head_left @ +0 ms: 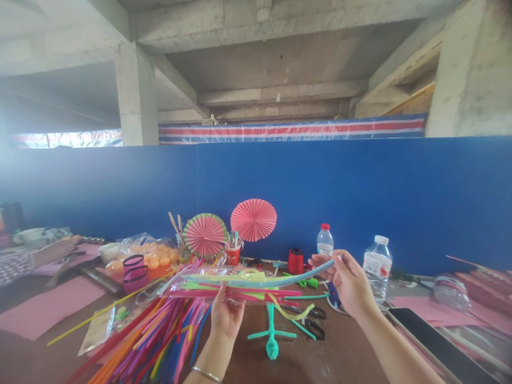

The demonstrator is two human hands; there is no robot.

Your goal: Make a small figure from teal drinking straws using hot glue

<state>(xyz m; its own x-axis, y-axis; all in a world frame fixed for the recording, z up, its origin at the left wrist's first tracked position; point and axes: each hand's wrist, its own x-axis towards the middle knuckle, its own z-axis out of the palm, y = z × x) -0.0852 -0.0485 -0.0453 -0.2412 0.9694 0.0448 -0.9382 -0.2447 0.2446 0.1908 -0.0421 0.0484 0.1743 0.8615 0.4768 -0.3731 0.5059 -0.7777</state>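
Observation:
My left hand (227,314) is closed round a bundle of pipe cleaners (240,282), yellow, pink and pale blue, partly in clear plastic. Between the pinched fingers of my right hand (346,280) is the end of a light blue pipe cleaner (304,276), which bends from the bundle up to the right. Below the bundle, a turquoise pipe-cleaner figure (272,346) with a round end and two side arms lies on the brown table (320,362). Many loose coloured pipe cleaners (160,341) spread beside my left forearm.
Two pleated fans (253,220) rise behind a red cup (232,255). Near my right arm are water bottles (377,266) and a phone (436,346). Black scissors (316,322) lie mid-table. Farther left are orange balls (156,256) and another person's hand (56,250).

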